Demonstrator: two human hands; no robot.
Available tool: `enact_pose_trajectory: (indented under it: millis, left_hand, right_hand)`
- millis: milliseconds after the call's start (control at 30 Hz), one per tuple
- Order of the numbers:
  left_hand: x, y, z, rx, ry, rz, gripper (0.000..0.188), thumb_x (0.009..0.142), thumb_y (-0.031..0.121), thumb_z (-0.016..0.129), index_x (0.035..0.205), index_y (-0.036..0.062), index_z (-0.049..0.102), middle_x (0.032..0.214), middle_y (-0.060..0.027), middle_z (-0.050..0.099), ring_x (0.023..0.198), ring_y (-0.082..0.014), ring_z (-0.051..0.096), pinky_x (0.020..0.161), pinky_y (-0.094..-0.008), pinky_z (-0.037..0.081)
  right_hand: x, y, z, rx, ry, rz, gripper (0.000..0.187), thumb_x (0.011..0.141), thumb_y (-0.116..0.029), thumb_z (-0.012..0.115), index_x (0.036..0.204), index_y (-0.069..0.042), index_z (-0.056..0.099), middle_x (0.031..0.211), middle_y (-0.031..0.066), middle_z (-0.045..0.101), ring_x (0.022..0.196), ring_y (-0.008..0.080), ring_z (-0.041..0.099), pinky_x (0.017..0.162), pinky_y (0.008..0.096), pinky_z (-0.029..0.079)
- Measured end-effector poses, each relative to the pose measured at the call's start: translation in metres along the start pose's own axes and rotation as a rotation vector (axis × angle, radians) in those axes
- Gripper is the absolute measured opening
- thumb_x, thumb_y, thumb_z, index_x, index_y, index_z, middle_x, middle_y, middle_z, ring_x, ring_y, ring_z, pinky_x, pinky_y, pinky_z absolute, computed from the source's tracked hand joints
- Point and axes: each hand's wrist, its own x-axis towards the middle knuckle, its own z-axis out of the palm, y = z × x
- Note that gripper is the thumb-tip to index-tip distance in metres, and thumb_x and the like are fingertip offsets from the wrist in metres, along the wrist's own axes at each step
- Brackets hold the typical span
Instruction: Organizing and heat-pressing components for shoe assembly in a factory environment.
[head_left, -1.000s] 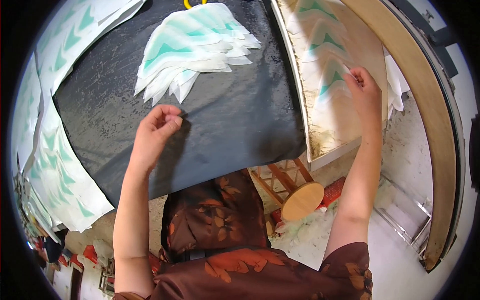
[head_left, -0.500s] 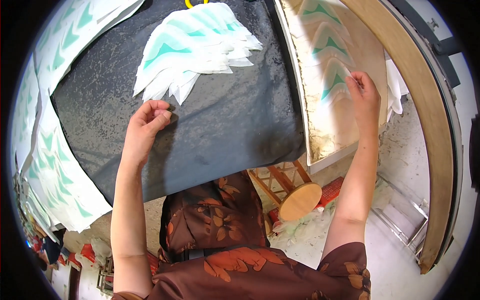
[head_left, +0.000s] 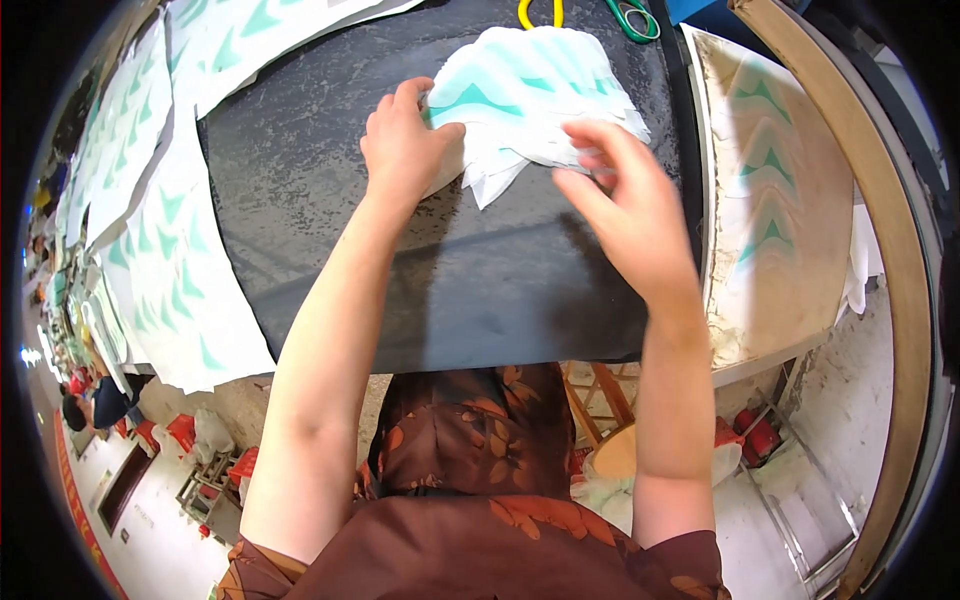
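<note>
Both hands work at the fanned stack of white-and-teal printed sheets near the dark counter's far edge. Left hand pins the stack's left edge, fingers pressed down; right hand hovers, grip spread. Step looks like picking one sheet; next move calls for pinching a single top edge.

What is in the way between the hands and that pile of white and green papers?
Nothing visible is. The left hand already rests on the left edge of the paper stack. The right hand is blurred at the stack's lower right edge, with only bare dark table beside it. The scissors lie beyond the pile.
</note>
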Motion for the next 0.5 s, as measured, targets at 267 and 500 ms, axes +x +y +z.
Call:
enact_pose_trajectory:
  millis: [267,500]
  left_hand:
    - [-0.005,0.009,0.005,0.04,0.105,0.043,0.056,0.065,0.024,0.076,0.118,0.016,0.057,0.1,-0.0067,0.057,0.098,-0.0266,0.054,0.087,-0.0406,0.042]
    - [-0.007,0.006,0.01,-0.058,0.133,0.047,0.052,0.065,0.018,0.074,0.114,0.0158,0.056,0.101,-0.0074,0.056,0.099,-0.0282,0.051,0.09,-0.0418,0.039]
  right_hand:
    - [0.07,0.048,0.063,-0.309,0.145,-0.008,0.038,0.079,-0.021,0.064,0.115,-0.008,0.058,0.111,0.0144,0.06,0.103,0.0307,0.058,0.089,0.0407,0.046]
    - [0.083,0.042,0.066,-0.273,0.11,0.137,0.035,0.076,-0.02,0.065,0.109,-0.008,0.059,0.099,0.01,0.061,0.098,0.0283,0.059,0.086,0.0401,0.046]
